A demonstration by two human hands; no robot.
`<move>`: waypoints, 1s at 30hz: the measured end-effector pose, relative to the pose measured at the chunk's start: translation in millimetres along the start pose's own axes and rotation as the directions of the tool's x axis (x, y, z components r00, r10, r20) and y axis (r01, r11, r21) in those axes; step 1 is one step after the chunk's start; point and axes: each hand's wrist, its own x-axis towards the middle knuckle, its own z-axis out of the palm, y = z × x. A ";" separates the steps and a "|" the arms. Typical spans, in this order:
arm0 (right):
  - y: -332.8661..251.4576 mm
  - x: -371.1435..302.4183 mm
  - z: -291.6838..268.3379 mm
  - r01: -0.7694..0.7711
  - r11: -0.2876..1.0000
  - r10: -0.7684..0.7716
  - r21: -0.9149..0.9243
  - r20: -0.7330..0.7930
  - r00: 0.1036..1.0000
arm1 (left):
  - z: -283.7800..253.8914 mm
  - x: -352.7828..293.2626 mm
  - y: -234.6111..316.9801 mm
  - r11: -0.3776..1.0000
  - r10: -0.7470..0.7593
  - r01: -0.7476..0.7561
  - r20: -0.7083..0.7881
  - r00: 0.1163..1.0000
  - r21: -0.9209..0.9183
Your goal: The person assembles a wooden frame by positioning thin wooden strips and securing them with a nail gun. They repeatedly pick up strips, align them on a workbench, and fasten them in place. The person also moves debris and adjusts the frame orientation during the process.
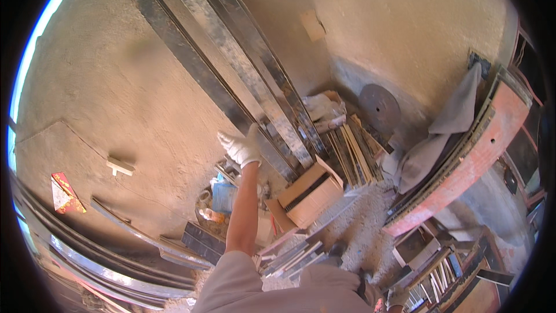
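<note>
My left hand (241, 147), in a pale work glove, is stretched out ahead with its fingers and thumb spread. It holds nothing that I can see. The thumb overlaps the edge of a long dark metal beam (194, 52) leaning on the wall; whether they touch is unclear. Two more long beams stand to its right, a grey one (231, 46) and a dark one (260, 52). At the lower edge, close to my body, my right hand (397, 296) shows only in part, and its fingers cannot be made out.
An open cardboard box (315, 200) sits at the beams' feet. Beside it are wooden strips (356, 150) and a round dark disc (379, 107). A curved reddish panel (463, 162) with grey cloth (443, 122) stands at right. Long curved rails (116, 275) lie at lower left.
</note>
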 end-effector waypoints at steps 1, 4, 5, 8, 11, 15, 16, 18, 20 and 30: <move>-37.5 -1.4 9.3 -0.132 0.989 0.133 0.061 -0.016 0.991 | -6.8 14.1 6.0 0.997 -0.083 0.083 0.058 0.995 0.009; -125.4 -3.9 31.1 -0.178 0.958 0.191 0.223 -0.037 0.981 | 38.1 61.6 -12.5 0.999 -0.047 0.049 -0.140 0.989 0.010; -141.7 -2.9 26.7 -0.162 0.945 0.191 0.285 -0.078 0.979 | 44.6 65.2 2.2 0.990 -0.133 0.128 -0.064 0.989 -0.066; -171.7 -16.3 16.2 -0.103 0.881 0.212 0.462 -0.189 0.959 | 30.5 63.9 34.3 0.935 -0.242 0.254 0.078 0.967 -0.249; -205.3 -51.2 21.4 -0.045 0.790 0.240 0.612 -0.241 0.940 | -26.1 81.0 43.5 0.948 -0.064 0.036 -0.077 0.995 -0.315; -271.0 -88.9 36.5 0.119 0.801 0.077 0.587 -0.298 0.951 | -136.4 111.7 139.5 0.665 0.353 -0.281 -0.041 0.935 -0.691; -250.1 -69.9 38.2 0.232 0.830 -0.106 0.508 -0.264 0.959 | -158.4 116.2 165.8 0.500 0.464 -0.259 0.003 0.886 -0.826; -240.1 -49.8 53.8 0.376 0.810 -0.318 0.451 -0.202 0.927 | -205.2 88.6 223.9 0.470 0.610 -0.242 0.114 0.784 -0.849; -339.1 -80.1 77.0 0.333 0.842 -0.327 0.425 -0.089 0.941 | -234.0 40.3 260.8 0.211 0.746 -0.062 0.120 0.655 -0.975; -448.1 -180.0 33.3 0.469 0.819 -0.296 0.330 -0.457 0.839 | -299.3 -417.0 369.9 0.362 0.925 0.528 0.226 -0.305 -0.768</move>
